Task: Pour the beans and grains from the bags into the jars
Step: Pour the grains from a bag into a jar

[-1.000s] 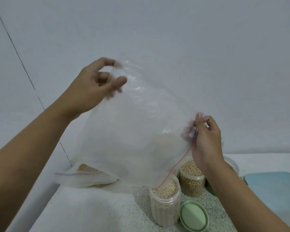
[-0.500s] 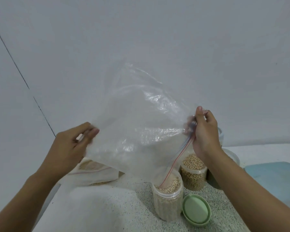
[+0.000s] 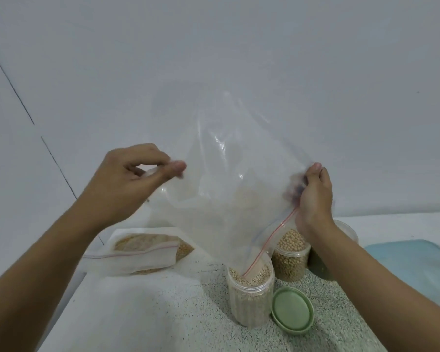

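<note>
Since half a second ago the left hand has come up and in toward the middle, and the clear bag now stands taller between the two hands. In the head view, this hand pinches the bag's left edge between thumb and curled fingers, though the fingertips are blurred. The right hand grips the bag's zip corner. The bag looks emptied, and its red zip line runs down into the open jar, which is filled with pale grains and stands on the speckled bench. A green lid lies just right of that jar. A jar of beans stands behind it. A filled bag lies to the left.
</note>
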Available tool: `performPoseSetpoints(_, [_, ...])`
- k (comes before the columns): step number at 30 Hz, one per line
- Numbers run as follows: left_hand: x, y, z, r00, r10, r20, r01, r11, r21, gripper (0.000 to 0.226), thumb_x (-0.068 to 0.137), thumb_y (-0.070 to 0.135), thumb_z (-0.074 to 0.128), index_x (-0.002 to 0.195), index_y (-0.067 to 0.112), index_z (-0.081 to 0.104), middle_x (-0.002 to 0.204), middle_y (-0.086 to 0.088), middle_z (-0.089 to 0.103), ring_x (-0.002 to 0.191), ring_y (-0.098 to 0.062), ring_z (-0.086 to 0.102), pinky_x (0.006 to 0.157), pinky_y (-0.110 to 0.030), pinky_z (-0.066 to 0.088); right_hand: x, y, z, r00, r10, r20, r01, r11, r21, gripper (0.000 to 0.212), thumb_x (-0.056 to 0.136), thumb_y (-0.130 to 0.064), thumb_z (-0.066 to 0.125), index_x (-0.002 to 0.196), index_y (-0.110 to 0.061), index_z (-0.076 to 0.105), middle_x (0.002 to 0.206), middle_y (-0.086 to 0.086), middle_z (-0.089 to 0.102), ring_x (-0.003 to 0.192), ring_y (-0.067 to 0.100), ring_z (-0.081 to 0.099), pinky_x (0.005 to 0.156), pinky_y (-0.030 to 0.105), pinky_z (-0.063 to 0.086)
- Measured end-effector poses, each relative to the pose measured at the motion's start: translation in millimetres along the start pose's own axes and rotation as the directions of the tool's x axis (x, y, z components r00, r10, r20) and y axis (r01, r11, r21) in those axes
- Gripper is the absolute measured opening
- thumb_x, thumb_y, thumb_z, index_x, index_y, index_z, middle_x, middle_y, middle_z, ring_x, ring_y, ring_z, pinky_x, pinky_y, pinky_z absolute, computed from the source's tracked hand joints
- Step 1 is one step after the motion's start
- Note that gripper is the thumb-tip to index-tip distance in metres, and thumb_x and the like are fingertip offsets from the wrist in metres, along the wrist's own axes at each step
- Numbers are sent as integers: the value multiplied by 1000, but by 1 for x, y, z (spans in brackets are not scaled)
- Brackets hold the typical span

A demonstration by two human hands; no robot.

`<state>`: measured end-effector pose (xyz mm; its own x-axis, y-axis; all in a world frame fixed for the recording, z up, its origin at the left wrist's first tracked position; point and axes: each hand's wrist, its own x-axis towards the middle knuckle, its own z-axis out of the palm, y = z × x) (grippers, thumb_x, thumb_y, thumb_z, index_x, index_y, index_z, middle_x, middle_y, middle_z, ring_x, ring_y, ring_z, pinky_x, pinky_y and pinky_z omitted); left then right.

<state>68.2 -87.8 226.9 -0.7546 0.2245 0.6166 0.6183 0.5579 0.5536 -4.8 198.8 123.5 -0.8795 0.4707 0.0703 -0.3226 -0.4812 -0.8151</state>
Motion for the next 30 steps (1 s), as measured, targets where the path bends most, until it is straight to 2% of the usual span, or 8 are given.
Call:
performPoseSetpoints(9, [2,-6,-9,996,41,-77,-44,998,-37,12,89,28,70,85,21,78,76,-1,62,41,-12,33,42,-14,23,-8,7,9,1000,7,-25,-6,1000,15,32,113,-34,32,85,-22,43,50,-19,49,45,-1,43,47,14,40])
performPoseSetpoints(12, [1,-11,-20,993,46,-107,-52,997,-51,11,90,25,69,87,19,77,77,-1,62,46,-28,32,41,-21,22,-10,3,15,999,-31,18,31,999,19,33,112,-36,31,84,-22,41,51,-17,47,48,3,41,50,19,39])
performPoseSetpoints(15, [-3,-18,-20,996,61,-63,-63,998,-28,16,91,27,68,80,20,77,69,2,59,45,-24,28,43,-22,21,-9,0,20,996,-63,55,62,998,21,34,111,-40,35,83,-23,43,58,-13,46,56,9,39,54,25,39])
performPoseSetpoints(17, [-6,-25,-18,992,25,-124,-29,999,-27,22,92,28,68,71,28,75,63,11,61,48,-28,30,43,-23,21,-8,-2,21,993,-94,68,93,995,22,34,110,-41,37,82,-23,43,62,-11,47,57,10,41,53,27,41])
performPoseSetpoints(19, [-8,-30,-19,987,13,-162,-21,999,-45,24,91,25,70,68,30,73,60,17,60,47,-21,31,44,-17,22,-7,-5,22,987,-144,74,144,990,1,35,110,-40,38,80,-22,41,62,-11,48,54,9,42,50,24,42])
performPoseSetpoints(22, [-10,-29,-17,985,56,-162,-61,998,-27,18,89,19,71,71,24,72,57,11,51,52,-6,34,51,-9,26,-8,-9,25,977,-202,69,205,978,-28,36,111,-37,36,80,-21,40,58,-16,48,51,3,42,48,19,42])
performPoseSetpoints(26, [-7,-28,-15,991,93,-91,-95,995,-11,20,86,17,73,68,25,67,58,10,48,53,-4,37,54,-10,29,-3,-3,21,986,-159,40,160,987,-6,35,111,-38,35,81,-21,40,60,-14,48,52,5,39,49,18,39])
performPoseSetpoints(30, [-9,-28,-15,989,100,-109,-99,995,15,11,87,18,71,76,19,72,61,2,50,52,-4,37,53,-8,28,-1,-3,19,985,-163,49,163,987,2,34,111,-38,35,82,-21,41,59,-16,47,52,4,39,48,18,38])
